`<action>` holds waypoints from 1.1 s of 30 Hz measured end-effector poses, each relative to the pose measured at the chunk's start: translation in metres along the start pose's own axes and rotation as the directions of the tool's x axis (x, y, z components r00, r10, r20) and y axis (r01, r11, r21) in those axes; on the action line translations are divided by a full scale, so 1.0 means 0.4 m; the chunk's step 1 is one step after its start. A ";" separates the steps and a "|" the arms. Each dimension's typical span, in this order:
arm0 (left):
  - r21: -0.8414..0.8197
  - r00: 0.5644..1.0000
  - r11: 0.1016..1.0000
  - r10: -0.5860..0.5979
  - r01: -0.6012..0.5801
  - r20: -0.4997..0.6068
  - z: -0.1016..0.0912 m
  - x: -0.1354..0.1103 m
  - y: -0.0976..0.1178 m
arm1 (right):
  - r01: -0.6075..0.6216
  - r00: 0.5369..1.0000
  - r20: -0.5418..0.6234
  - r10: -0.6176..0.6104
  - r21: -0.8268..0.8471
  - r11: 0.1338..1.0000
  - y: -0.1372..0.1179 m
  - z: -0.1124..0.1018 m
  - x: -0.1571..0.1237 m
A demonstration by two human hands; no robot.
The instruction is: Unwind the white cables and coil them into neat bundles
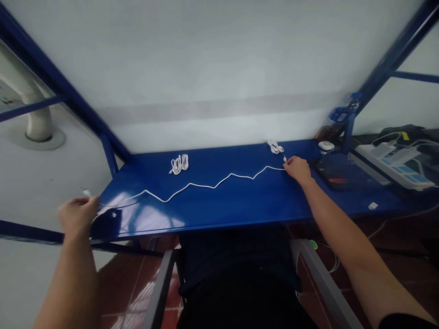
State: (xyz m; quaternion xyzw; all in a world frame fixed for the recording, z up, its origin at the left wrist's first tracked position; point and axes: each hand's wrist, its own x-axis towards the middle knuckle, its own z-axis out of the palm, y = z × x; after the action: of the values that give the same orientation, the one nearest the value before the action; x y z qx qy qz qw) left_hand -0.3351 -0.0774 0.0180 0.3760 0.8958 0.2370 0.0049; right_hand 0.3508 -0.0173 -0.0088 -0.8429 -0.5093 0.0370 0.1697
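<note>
A white charging cable (202, 186) stretches in a zigzag across the blue table (219, 208). My left hand (78, 214), slightly blurred, is closed on one end of it at the table's left edge, with a white plug sticking up above the fingers. At the other end, my right hand (297, 169) pinches the cable just beside its small connector, resting near the tabletop. Behind the cable lie a coiled white cable bundle (179, 164) left of the middle and a second coiled bundle (275, 146) close to my right hand.
On the right are a dark flat device (338, 171), a white round-edged case (326, 145), a small white piece (373, 206) and a power strip (398, 167) with plugs. A bottle (343, 112) stands by the blue frame post. Chair armrests (162, 290) flank my lap.
</note>
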 end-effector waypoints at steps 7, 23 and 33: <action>-0.424 0.958 0.901 0.195 -0.090 0.210 0.064 -0.166 0.185 | 0.146 0.989 0.026 -0.148 0.050 0.988 -0.015 0.013 -0.019; -0.200 0.734 0.782 0.624 -0.591 0.269 0.139 -0.277 0.261 | 0.286 0.931 0.192 -0.310 0.143 0.947 0.011 -0.037 -0.061; -0.263 0.685 0.754 0.657 -0.602 0.315 0.153 -0.253 0.250 | 0.320 0.917 0.231 -0.324 0.055 0.946 0.011 -0.041 -0.076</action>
State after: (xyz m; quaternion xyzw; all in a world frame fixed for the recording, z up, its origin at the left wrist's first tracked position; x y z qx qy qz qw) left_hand -0.1840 -0.0597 -0.0106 0.6989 0.6731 0.2059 0.1265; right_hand 0.3438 -0.0497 0.0021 -0.7358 -0.6571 0.1130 0.1182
